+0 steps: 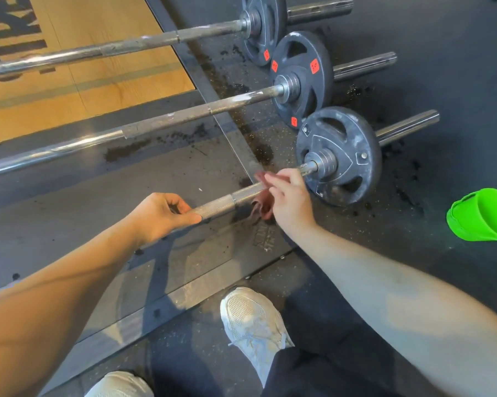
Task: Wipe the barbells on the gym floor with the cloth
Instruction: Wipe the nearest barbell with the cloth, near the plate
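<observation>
Three barbells lie side by side on the gym floor (413, 267). The nearest barbell (221, 202) crosses the grey mat (98, 190) at the near edge of the lifting platform. Its black weight plate (344, 138) stands on the dark rubber floor just past the platform's metal strip (235, 144).

The left hand (161, 216) grips the rough silver part of this bar, with its fingers and thumb curled around it. The right hand (287, 196) is further along the same bar, close to the plate. It holds a reddish-brown cloth (261, 209) against the bar with bent fingers. The cloth is draped over the bar, with a bit sticking up by the fingertips and more hanging down under it. Hand and cloth both look blurry.

The second barbell (170, 121) lies behind the first, and the third barbell (127, 45) lies behind that, over the wooden platform (104, 90). Both have black plates with small orange stickers.

A bright green plastic container (482, 216) lies at the right edge of the floor, well apart from the hands. White shoes (250, 316) and black trousers (327, 368) show at the bottom.
</observation>
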